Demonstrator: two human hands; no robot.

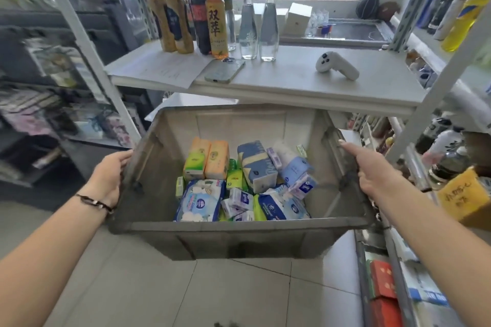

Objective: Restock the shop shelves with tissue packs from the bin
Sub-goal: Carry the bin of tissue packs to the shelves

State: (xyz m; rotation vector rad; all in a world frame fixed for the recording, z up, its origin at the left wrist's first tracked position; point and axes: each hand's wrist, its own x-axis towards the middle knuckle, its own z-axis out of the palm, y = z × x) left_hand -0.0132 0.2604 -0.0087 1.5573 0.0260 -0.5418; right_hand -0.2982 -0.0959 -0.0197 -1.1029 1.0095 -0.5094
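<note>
Below the white shelf (305, 87), a grey bin (233, 228) hangs off the floor, carried at both short ends. The left hand (109, 175) has its fingers curled over the left rim; the right hand (372, 170) grips the right rim, thumb laid along its top edge. Tissue packs (244, 183) lie heaped loosely on the bin's bottom, none in hand. Restocking looks barely begun: every pack seen is inside the bin, and the shelf above it holds bottles (212, 16), a phone (225, 71) and a white controller (336, 65).
</note>
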